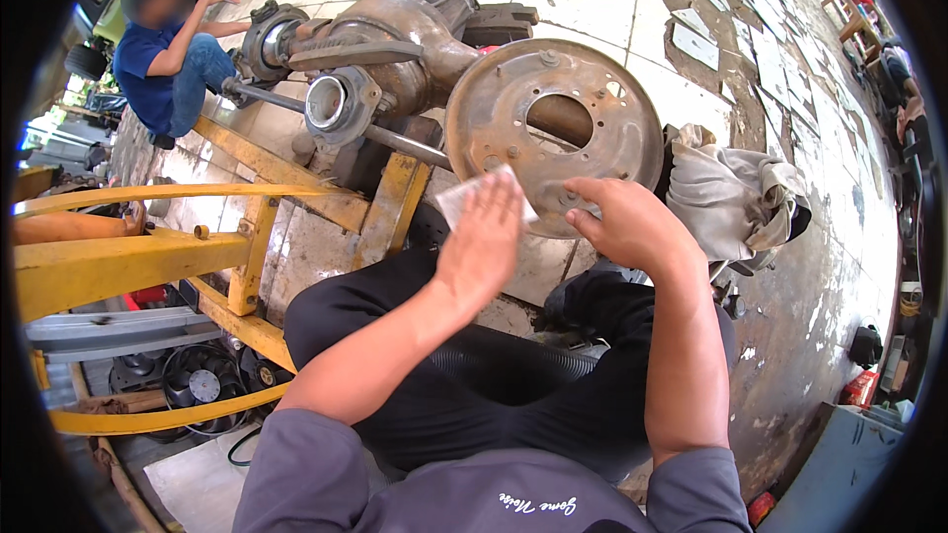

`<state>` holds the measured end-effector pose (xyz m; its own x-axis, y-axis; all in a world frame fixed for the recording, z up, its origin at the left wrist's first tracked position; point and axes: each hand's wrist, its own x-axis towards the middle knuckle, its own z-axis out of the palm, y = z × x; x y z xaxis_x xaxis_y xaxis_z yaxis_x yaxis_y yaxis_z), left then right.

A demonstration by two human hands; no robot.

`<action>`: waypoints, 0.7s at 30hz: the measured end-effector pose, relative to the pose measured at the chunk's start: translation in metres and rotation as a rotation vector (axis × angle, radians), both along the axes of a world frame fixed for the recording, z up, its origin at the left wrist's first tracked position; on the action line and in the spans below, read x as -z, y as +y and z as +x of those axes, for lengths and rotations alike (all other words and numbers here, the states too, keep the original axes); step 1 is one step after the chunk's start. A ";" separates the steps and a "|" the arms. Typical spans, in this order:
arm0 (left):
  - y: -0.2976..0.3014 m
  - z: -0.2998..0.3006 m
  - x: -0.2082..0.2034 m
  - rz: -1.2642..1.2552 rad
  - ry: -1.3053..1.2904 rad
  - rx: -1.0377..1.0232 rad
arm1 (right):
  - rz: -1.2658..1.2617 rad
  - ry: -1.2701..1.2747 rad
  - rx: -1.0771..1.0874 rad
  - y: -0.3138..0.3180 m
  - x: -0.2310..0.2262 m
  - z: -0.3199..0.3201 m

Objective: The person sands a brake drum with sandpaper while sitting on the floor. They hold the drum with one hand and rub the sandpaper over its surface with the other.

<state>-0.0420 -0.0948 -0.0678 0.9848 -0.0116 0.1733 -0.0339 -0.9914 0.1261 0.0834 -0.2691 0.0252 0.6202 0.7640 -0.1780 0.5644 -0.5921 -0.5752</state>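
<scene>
A round, rust-brown brake backing plate [484, 104] stands upright in front of me, with a large central hole and smaller bolt holes. My left hand [484, 237] is flat over a small white sheet [456, 201], pressing it at the plate's lower left edge. Whether the sheet is cloth or sandpaper I cannot tell. At the plate's lower right my right hand [632, 222] has thumb and forefinger apart, with nothing visible between them; its other fingers are partly hidden. Behind the plate lies a rusty axle housing [390, 25]. A steel shaft [410, 148] runs left from the plate, below a hub [326, 104].
A yellow metal frame [128, 271] fills the left side, with a fan [204, 388] beneath it. Another person [163, 64] crouches at the far left near the axle's end. Grey cloth [736, 192] hangs right of the plate. Broken tiles [696, 44] lie at the far right.
</scene>
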 end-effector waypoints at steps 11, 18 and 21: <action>-0.012 -0.008 -0.003 -0.118 0.042 0.043 | -0.031 0.027 -0.003 0.006 -0.001 0.001; 0.018 0.012 -0.002 -0.060 0.007 -0.124 | -0.038 0.020 -0.011 0.004 -0.001 0.001; -0.006 0.002 -0.002 -0.061 0.003 0.045 | -0.034 0.030 -0.010 0.005 0.000 0.001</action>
